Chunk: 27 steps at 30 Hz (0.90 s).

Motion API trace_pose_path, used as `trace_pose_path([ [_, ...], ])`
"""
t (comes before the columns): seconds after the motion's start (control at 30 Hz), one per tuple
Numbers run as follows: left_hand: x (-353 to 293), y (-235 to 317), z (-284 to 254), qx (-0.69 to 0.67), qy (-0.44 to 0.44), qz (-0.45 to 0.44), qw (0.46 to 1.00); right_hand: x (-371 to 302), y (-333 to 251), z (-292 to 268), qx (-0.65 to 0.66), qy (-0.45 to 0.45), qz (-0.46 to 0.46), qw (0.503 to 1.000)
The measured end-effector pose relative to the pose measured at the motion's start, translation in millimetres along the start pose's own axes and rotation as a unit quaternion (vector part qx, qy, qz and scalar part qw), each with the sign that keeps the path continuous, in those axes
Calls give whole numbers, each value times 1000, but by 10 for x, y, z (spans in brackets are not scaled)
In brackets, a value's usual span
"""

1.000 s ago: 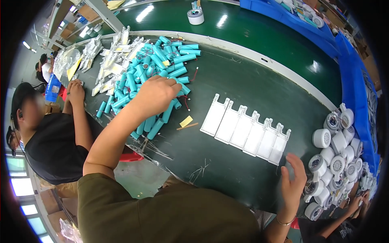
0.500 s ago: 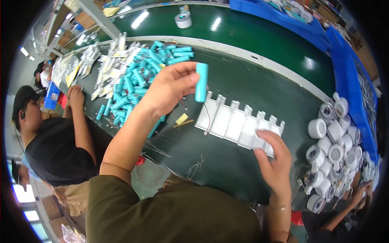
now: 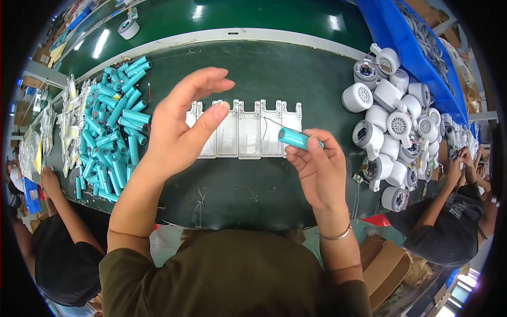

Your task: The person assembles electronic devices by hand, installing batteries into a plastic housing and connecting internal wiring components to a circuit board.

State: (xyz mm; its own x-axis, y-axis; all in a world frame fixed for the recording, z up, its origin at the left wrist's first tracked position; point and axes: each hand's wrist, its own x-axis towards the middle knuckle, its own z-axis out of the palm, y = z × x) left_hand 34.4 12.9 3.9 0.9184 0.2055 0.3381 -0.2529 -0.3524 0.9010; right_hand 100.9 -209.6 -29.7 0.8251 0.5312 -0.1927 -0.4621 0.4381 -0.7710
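My right hand (image 3: 322, 171) grips a teal cylindrical battery (image 3: 293, 138) between thumb and fingers. A thin dark wire runs from the battery up over the white plastic housings (image 3: 250, 134), which stand side by side in a row on the bench. Over the left end of that row my left hand (image 3: 185, 121) hovers with nothing in it, thumb and fingers apart. It hides part of the leftmost housings. To its left lies a heap of teal batteries (image 3: 113, 124) with thin wires.
White round fan-like units (image 3: 398, 124) are piled at the right, beside a blue bin (image 3: 417, 47). Clear-wrapped white parts (image 3: 71, 127) lie at the far left. A white unit (image 3: 128, 28) sits on the green conveyor (image 3: 253, 18). Co-workers sit on both sides.
The battery has passed from my left hand to my right. My left hand has opened. The view has swung to the right, so the bench appears straighter.
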Motion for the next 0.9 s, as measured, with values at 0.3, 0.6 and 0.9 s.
trace_pose_path([
  [0.3,-410,-179,355,-303,-174,-176,920,-114,39,169,-76,-71,-22,994],
  [0.6,-481,-12,162,-341,-85,-263,899,-59,118,314,-270,-112,-105,951],
  [0.9,-319,581,-649,-172,135,90,972,-166,-58,358,-461,-157,-298,821],
])
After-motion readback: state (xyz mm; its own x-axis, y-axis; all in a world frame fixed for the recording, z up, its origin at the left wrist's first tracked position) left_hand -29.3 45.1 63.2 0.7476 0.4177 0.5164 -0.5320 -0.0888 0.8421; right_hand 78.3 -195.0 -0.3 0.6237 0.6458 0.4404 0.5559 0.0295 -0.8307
